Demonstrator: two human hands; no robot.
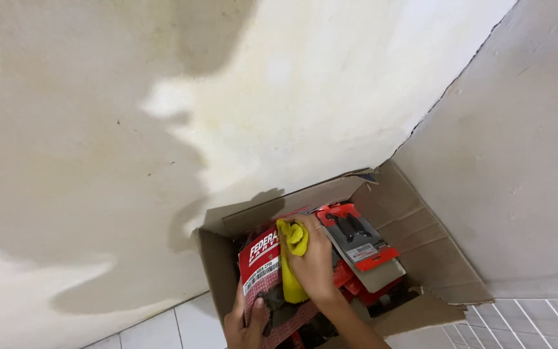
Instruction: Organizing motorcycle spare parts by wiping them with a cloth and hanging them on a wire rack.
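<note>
My left hand (245,323) gripping a red carded pack (263,268) by its lower edge, my right hand (314,262) closed on a yellow cloth (294,240) — pressed to that pack, over an open cardboard box (421,245) of similar packs.

One view only, worn on the head, looking steeply down and forward into a room corner. Tilted somewhat, so the wall (163,129) fills most of the picture and the tiled floor (524,323) shows only along the bottom edge. Close enough for an open cardboard box (421,239) to sit low and right of centre, with both hands entering from the bottom edge. No second view to overlap with.
</note>
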